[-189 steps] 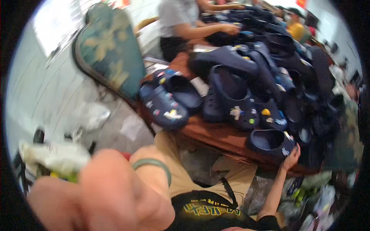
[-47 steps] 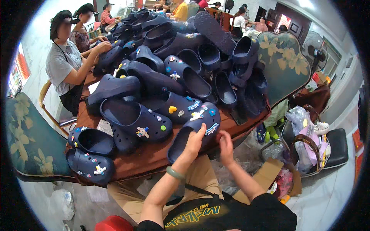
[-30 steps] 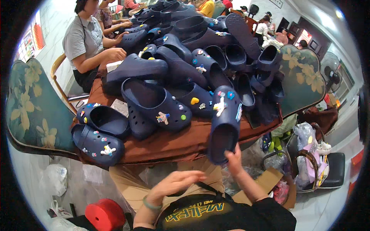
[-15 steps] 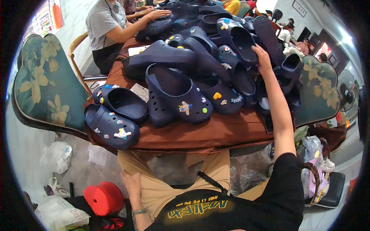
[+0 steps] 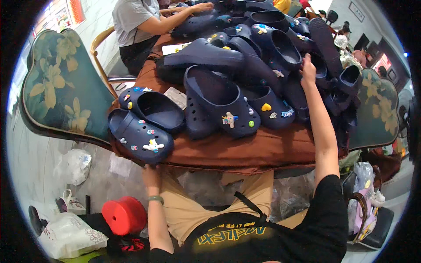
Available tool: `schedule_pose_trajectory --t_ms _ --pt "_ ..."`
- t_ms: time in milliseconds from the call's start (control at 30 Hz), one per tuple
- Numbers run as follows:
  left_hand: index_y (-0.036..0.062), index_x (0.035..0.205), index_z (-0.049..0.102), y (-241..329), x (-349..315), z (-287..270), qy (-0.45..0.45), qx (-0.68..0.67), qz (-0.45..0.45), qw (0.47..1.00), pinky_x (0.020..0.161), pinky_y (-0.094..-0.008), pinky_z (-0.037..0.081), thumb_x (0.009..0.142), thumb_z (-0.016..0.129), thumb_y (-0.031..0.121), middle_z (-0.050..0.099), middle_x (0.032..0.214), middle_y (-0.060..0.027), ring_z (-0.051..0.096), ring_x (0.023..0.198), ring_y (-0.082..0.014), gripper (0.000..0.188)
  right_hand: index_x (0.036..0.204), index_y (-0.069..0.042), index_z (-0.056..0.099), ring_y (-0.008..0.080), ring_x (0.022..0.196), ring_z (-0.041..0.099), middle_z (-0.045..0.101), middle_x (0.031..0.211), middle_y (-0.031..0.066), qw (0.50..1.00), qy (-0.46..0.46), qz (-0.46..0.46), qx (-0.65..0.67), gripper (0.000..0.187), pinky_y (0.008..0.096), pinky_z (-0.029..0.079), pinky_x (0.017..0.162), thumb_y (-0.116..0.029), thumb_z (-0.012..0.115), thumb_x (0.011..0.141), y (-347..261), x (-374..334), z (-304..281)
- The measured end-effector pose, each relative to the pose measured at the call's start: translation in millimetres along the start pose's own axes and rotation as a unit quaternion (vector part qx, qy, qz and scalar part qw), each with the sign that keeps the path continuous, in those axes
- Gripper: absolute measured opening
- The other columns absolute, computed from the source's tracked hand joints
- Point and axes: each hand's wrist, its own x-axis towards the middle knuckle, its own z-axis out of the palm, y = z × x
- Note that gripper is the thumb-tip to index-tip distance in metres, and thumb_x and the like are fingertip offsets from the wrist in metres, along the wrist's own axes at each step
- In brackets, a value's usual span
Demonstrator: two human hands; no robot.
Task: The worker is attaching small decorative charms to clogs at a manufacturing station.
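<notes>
A dark navy clog (image 5: 287,50) with coloured charms on its toe lies high in the pile at the right. My right hand (image 5: 308,72) reaches up to its heel end, fingers closed at the rim. Below the table's front left edge is my left hand (image 5: 151,176), close under a charm-covered clog (image 5: 142,133); its fingertips are hard to make out. Behind that clog rests its likely mate (image 5: 160,109). Two more clogs with charms, one standing tilted (image 5: 215,96) and one beside it (image 5: 267,111), sit at the front middle.
A brown cloth (image 5: 228,151) covers the table. Upholstered chairs stand at the left (image 5: 66,87) and right (image 5: 379,109). Across the left side a person's hand (image 5: 201,8) rests over clogs. A red spool (image 5: 124,215) and plastic bags (image 5: 72,236) lie on the floor.
My left hand has risen from beside my thigh to the table's front edge. The view has shifted, and my right hand stays at the clog's heel.
</notes>
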Motion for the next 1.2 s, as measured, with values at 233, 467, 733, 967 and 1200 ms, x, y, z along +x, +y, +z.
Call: schedule_pose_trajectory --t_ms 233,467,733,967,1200 --pt "0.0109 0.088 0.069 -18.4 23.9 17.6 0.023 0.117 0.064 0.991 0.081 -0.0385 0.052 0.087 0.054 0.02 0.068 0.09 -0.0103 0.065 0.091 -0.0268 0.018 0.116 0.0 0.055 0.0235 0.113 0.05 0.054 0.118 0.0143 0.886 -0.016 -0.43 -0.171 0.023 0.0344 0.038 0.099 -0.016 0.049 0.099 51.9 -165.6 -60.1" --pt "0.0088 0.084 0.069 -46.1 48.0 36.6 0.018 0.178 0.242 0.954 0.07 -0.0389 0.054 0.087 0.055 0.024 0.068 0.087 -0.0122 0.065 0.082 -0.0312 0.02 0.087 -0.003 0.063 0.0055 0.061 0.047 0.054 0.073 -0.0029 0.982 -0.151 -0.098 -0.058 0.019 0.0201 0.038 0.056 -0.017 0.056 0.097 106.2 -235.9 -91.5" --pt "0.0057 0.092 0.069 -35.9 46.0 35.0 -0.022 0.106 0.17 0.979 0.072 -0.0454 0.054 0.086 0.058 0.035 0.065 0.096 -0.0202 0.063 0.091 -0.0357 0.032 0.082 -0.005 0.063 0.0024 0.057 0.044 0.052 0.067 -0.005 0.991 -0.106 -0.009 0.078 0.021 0.019 0.034 0.05 -0.02 0.059 0.097 111.7 -230.9 -92.0" --pt "0.0028 0.135 0.048 8.9 -5.4 20.6 -0.077 0.044 0.003 0.996 0.1 -0.0536 0.042 0.084 0.058 0.056 0.036 0.145 -0.026 0.046 0.125 -0.0431 0.073 0.083 -0.006 0.064 0.0009 0.055 0.042 0.05 0.065 -0.0071 0.992 -0.111 -0.007 0.052 0.02 0.0188 0.032 0.049 -0.02 0.06 0.096 116.8 -229.8 -89.9" --pt "0.0029 0.139 0.042 24.7 -7.8 2.8 -0.107 0.067 -0.044 0.991 0.103 -0.0513 0.041 0.085 0.055 0.061 0.032 0.147 -0.0267 0.043 0.126 -0.0473 0.08 0.081 -0.008 0.063 0.0002 0.056 0.042 0.05 0.065 -0.0084 0.995 -0.094 0.009 0.026 0.022 0.0186 0.033 0.049 -0.023 0.06 0.096 116.0 -230.0 -88.1"
